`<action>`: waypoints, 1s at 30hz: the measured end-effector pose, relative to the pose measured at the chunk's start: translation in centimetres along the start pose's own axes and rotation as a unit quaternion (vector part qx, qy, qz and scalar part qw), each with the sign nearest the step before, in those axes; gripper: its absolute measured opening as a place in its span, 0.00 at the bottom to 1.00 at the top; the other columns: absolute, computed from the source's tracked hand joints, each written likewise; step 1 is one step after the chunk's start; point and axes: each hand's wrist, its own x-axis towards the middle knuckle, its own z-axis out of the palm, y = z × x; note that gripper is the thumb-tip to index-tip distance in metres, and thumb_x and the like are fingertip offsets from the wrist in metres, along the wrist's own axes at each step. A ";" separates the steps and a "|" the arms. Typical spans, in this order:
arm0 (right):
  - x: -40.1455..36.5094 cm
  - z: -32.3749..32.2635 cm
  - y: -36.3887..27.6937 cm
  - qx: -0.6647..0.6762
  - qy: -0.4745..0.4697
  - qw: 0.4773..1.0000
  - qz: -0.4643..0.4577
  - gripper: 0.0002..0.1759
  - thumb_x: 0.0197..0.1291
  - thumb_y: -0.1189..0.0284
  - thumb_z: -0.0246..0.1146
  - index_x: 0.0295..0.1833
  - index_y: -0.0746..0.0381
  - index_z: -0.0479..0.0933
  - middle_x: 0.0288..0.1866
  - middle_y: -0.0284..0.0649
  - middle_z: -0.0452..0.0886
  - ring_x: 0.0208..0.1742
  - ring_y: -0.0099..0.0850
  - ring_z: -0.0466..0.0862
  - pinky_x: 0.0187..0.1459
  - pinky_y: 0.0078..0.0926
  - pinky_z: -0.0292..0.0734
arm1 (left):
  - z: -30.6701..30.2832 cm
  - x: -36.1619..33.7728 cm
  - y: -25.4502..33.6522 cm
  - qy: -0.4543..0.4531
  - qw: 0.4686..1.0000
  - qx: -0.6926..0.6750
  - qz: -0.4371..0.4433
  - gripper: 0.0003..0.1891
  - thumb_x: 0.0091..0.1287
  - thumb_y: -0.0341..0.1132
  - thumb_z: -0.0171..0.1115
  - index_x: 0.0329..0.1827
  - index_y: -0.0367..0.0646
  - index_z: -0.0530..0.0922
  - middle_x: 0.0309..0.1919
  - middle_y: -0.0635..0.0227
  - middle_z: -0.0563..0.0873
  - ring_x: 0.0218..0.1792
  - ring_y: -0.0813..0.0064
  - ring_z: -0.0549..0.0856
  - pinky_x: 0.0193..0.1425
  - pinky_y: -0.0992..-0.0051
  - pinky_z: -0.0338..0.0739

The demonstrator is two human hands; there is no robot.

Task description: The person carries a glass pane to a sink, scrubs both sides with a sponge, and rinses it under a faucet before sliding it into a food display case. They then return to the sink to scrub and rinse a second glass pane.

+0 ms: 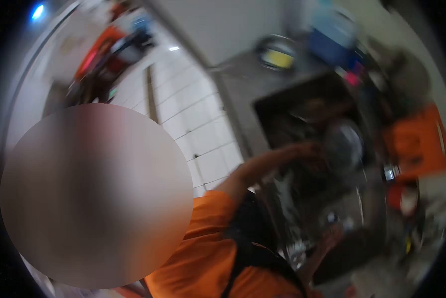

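Observation:
My left hand point(313, 153) reaches over a dark sink point(270, 124), its fingers closed at the near edge of a round, shiny metal dish point(344, 148). Motion blur hides whether the dish is a plate, a bowl or a lid. Lower in the frame, my right hand point(332, 234) is over the wet surface beside the basin. Its fingers are smeared, and I cannot make out anything in them. Small bright items point(297, 253), too blurred to name, lie near my right forearm.
A round metal bowl with a yellow sponge point(278, 59) stands on the grey counter point(238, 84). Behind it is a blue container point(332, 39). An orange object point(416, 141) is beyond the sink. White tiled floor point(203, 124) runs along the left.

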 end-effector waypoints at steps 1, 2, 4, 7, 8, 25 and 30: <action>-0.3 -0.2 1.5 0.121 -0.048 0.989 -0.067 0.26 0.73 0.49 0.48 0.68 0.52 0.68 0.55 0.35 0.78 0.44 0.30 0.78 0.40 0.30 0.77 | -1.1 0.4 -1.1 -0.001 1.000 0.012 0.005 0.20 0.71 0.40 0.63 0.62 0.42 0.74 0.50 0.58 0.86 0.45 0.59 0.89 0.47 0.59 0.88; -3.6 5.6 -7.1 0.150 0.067 0.983 0.078 0.24 0.73 0.52 0.51 0.68 0.52 0.68 0.47 0.30 0.78 0.34 0.22 0.75 0.26 0.18 0.70 | 0.0 -0.9 1.4 0.043 0.997 0.053 -0.031 0.14 0.71 0.36 0.63 0.55 0.38 0.78 0.44 0.55 0.87 0.43 0.60 0.89 0.47 0.58 0.88; -4.8 8.4 -10.9 0.180 0.091 0.975 0.089 0.10 0.70 0.60 0.59 0.48 0.52 0.71 0.34 0.31 0.72 0.24 0.23 0.71 0.20 0.18 0.64 | -0.1 -1.6 2.8 0.019 0.995 0.062 -0.072 0.13 0.72 0.41 0.62 0.54 0.46 0.74 0.49 0.60 0.86 0.45 0.64 0.89 0.47 0.63 0.87; -5.5 8.9 -12.1 0.245 0.035 0.965 0.080 0.06 0.72 0.63 0.58 0.47 0.52 0.71 0.32 0.30 0.70 0.21 0.22 0.69 0.17 0.19 0.61 | 0.2 -1.8 3.0 0.015 0.995 0.034 -0.095 0.13 0.72 0.40 0.62 0.53 0.46 0.74 0.49 0.59 0.86 0.44 0.64 0.89 0.47 0.63 0.87; -5.5 9.0 -12.2 0.243 0.041 0.966 0.082 0.06 0.72 0.63 0.58 0.47 0.52 0.71 0.32 0.30 0.70 0.21 0.22 0.69 0.17 0.19 0.61 | 0.2 -1.8 3.3 0.017 0.995 0.027 -0.096 0.12 0.72 0.40 0.62 0.53 0.46 0.73 0.49 0.59 0.86 0.43 0.64 0.89 0.48 0.63 0.87; -3.3 8.9 -17.4 -0.440 0.244 0.775 -0.382 0.30 0.64 0.66 0.68 0.65 0.72 0.69 0.66 0.59 0.73 0.69 0.47 0.72 0.71 0.41 0.63 | 0.2 -9.0 4.7 0.245 0.819 0.519 0.033 0.35 0.63 0.50 0.70 0.68 0.38 0.70 0.57 0.52 0.82 0.57 0.54 0.82 0.61 0.59 0.77; 7.0 14.5 -23.2 0.020 -0.104 0.968 -0.226 0.24 0.72 0.58 0.57 0.62 0.66 0.72 0.51 0.41 0.80 0.50 0.30 0.80 0.49 0.28 0.76 | 1.6 -14.7 2.0 0.269 0.738 0.612 0.093 0.32 0.62 0.40 0.65 0.68 0.37 0.68 0.63 0.49 0.75 0.69 0.47 0.69 0.71 0.54 0.65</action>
